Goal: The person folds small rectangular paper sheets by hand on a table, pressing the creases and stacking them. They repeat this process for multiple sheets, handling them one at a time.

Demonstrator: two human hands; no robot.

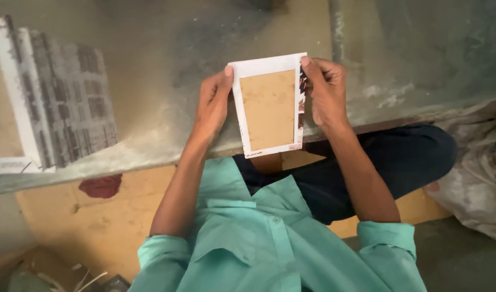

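I hold a flat white card piece (pixel 269 108) with a brown rectangular middle, upright over the near edge of a grey worktable (pixel 167 59). My left hand (pixel 212 103) grips its left edge, thumb at the top corner. My right hand (pixel 324 92) grips its right edge, where a printed dark strip shows. I sit cross-legged in a teal shirt and dark trousers, and my knees lie below the card.
A stack of similar flat card pieces (pixel 48 97) with printed grey sides lies at the table's left. A brown board (pixel 107 221) with a dark red stain is beneath me. Crumpled pale sacking (pixel 475 178) lies at the right.
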